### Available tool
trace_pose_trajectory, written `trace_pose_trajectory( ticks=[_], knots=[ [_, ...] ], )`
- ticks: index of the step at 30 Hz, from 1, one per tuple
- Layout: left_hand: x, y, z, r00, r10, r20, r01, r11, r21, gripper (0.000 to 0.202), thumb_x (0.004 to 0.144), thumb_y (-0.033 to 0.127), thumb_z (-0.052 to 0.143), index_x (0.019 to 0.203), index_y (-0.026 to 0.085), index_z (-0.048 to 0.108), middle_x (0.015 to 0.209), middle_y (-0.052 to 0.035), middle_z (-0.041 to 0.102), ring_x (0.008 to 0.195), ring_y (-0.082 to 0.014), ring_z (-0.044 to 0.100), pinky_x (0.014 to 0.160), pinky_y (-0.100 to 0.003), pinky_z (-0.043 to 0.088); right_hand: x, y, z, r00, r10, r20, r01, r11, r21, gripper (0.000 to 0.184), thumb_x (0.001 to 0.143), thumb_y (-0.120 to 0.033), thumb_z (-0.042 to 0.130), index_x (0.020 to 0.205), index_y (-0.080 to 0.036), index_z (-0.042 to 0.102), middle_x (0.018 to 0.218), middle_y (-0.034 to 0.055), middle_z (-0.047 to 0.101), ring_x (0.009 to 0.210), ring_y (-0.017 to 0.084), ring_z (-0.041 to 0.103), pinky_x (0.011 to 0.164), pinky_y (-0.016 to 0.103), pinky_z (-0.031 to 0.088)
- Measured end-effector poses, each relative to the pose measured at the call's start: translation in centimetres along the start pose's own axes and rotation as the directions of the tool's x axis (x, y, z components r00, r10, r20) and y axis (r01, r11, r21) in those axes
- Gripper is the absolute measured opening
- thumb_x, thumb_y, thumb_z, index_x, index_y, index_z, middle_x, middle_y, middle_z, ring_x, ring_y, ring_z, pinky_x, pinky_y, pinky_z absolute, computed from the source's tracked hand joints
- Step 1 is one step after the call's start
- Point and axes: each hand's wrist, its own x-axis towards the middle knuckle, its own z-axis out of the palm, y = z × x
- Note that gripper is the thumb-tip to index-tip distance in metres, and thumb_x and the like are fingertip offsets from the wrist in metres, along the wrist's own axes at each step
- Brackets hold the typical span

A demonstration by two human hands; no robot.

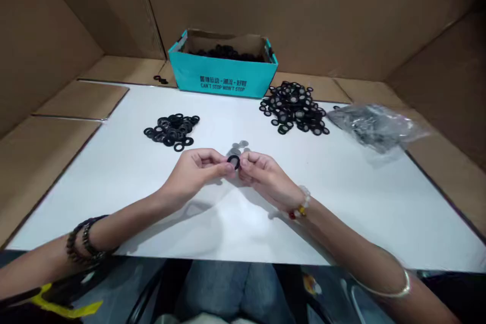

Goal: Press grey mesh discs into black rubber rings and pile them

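The left hand [197, 167] is pinching a small, round black ring with a grey centre [234, 162] by its left edge, thumb and fingers closing together on the rim. The right hand [266, 174] is gripping the opposite edge between its thumb and curled fingers, so the ring is sitting directly between both sets of fingertips, neither hand being clearly nearer. Being round, it is showing no long axis; its face is tilting up toward the wearer.

Just beyond the ring, thin, round grey discs [244, 144] are lying loose on the white, flat worktop [114, 172], forward of the fingertips and closest to the right hand. Farther out, a loose heap of black, open-centred rings [172, 130] is lying ahead of the left hand. Ahead and to the right of the right hand, a larger heap of black rings with grey centres [294, 106] is spreading, and a clear, crinkled plastic bag [379, 126] is resting beside it, its greyish contents being too blurred to name. At the far edge, a teal, rectangular cardboard box [224, 76] is standing open, holding many small black pieces.
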Motion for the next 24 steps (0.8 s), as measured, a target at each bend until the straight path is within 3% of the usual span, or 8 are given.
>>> trace_pose_trajectory(
  ticks=[4,8,12,16,19,24],
  knots=[
    [0.0,-0.2,0.0,0.999,0.004,0.048,-0.003,1.0,-0.02,0.014,0.067,0.026,0.075,0.069,0.014,0.067,0.067,-0.0001,0.069,0.064,-0.0105,0.063,0.065,-0.021,0.048,-0.1,-0.1,-0.2,1.0,0.005,0.006,-0.005,1.0,-0.028,0.031,0.076,-0.044,0.065,0.07,-0.017,0.053,0.055,-0.0071,0.037,0.051,0.007,0.028,0.052,0.025,0.019],
    [-0.2,-0.2,0.1,0.999,-0.003,0.039,0.001,0.999,0.036,0.016,0.07,0.027,0.072,0.07,0.014,0.063,0.066,0.0015,0.065,0.063,-0.0106,0.063,0.063,-0.021,0.046,-0.4,-0.2,0.3,0.991,-0.124,-0.042,0.11,0.962,-0.249,0.025,0.08,-0.04,0.061,0.073,-0.017,0.054,0.061,-0.004,0.045,0.055,0.009,0.038,0.054,0.025,0.028],
    [-0.3,-0.2,0.3,1.0,0.021,0.019,-0.023,0.995,0.092,0.014,0.071,0.024,0.069,0.072,0.014,0.06,0.064,0.0032,0.06,0.06,-0.0097,0.061,0.061,-0.021,0.045,-0.7,-0.1,0.9,0.958,-0.287,-0.027,0.239,0.842,-0.483,0.015,0.085,-0.028,0.054,0.074,-0.018,0.052,0.066,-0.0017,0.052,0.061,0.01,0.046,0.057,0.025,0.036],
    [-0.3,-0.2,0.4,0.999,0.03,0.037,-0.034,0.994,0.105,0.011,0.071,0.021,0.067,0.072,0.014,0.059,0.062,0.0028,0.06,0.058,-0.0088,0.057,0.059,-0.021,0.044,-0.9,0.0,1.0,0.911,-0.408,0.061,0.341,0.662,-0.667,0.011,0.086,-0.019,0.05,0.075,-0.018,0.051,0.065,-0.0024,0.051,0.059,0.009,0.045,0.056,0.024,0.037],
    [-0.4,-0.1,0.5,0.999,0.018,0.039,-0.022,0.995,0.099,0.007,0.07,0.018,0.066,0.071,0.013,0.06,0.062,0.0026,0.06,0.057,-0.0086,0.056,0.058,-0.021,0.043,-1.0,0.0,0.9,0.879,-0.463,0.114,0.389,0.557,-0.734,0.011,0.085,-0.016,0.049,0.074,-0.018,0.05,0.064,-0.0026,0.049,0.058,0.009,0.044,0.056,0.023,0.037],
    [-0.4,0.2,0.7,0.999,-0.025,0.041,0.022,0.997,0.075,0.004,0.068,0.016,0.065,0.067,0.013,0.062,0.057,0.0025,0.06,0.055,-0.0083,0.054,0.057,-0.02,0.041,-1.0,-0.1,0.9,0.845,-0.512,0.157,0.428,0.469,-0.773,0.012,0.084,-0.013,0.048,0.072,-0.018,0.048,0.064,-0.0022,0.048,0.057,0.009,0.044,0.054,0.022,0.038]
  ],
)
